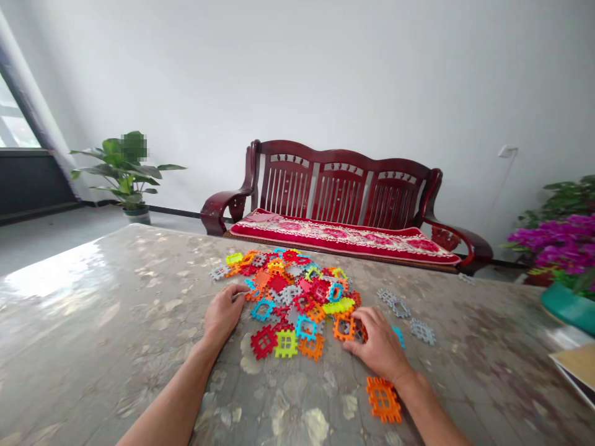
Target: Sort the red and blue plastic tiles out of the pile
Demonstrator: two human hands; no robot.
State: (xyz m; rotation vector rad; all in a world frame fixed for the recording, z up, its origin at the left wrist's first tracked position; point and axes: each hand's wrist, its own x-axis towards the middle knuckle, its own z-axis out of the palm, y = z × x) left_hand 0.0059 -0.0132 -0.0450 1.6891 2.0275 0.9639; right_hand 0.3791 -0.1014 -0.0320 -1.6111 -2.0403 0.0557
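Note:
A heap of interlocking plastic puzzle blocks [279, 284] in red, orange, blue, green and grey lies in front of me; many are square with notched edges and window-like openings. At its left edge is my left hand [225, 314], fingers curled together, with a thin pale edge showing at the fingertips; what it holds is mostly hidden. My right hand [379, 341] is at the heap's right front, its thumb and fingers closed around an orange window block [360, 332] partly covered by them. Another orange block [344, 328] touches it. A separate orange window block [383, 399] lies beside my right forearm.
Grey blocks [422, 331] lie scattered right of the heap on the patterned table [158, 353]. Beyond the table stands a dark red wooden bench [337, 192] with a red cushion. A teal flowerpot [569, 306] with purple flowers is at right, a potted plant [134, 214] at left.

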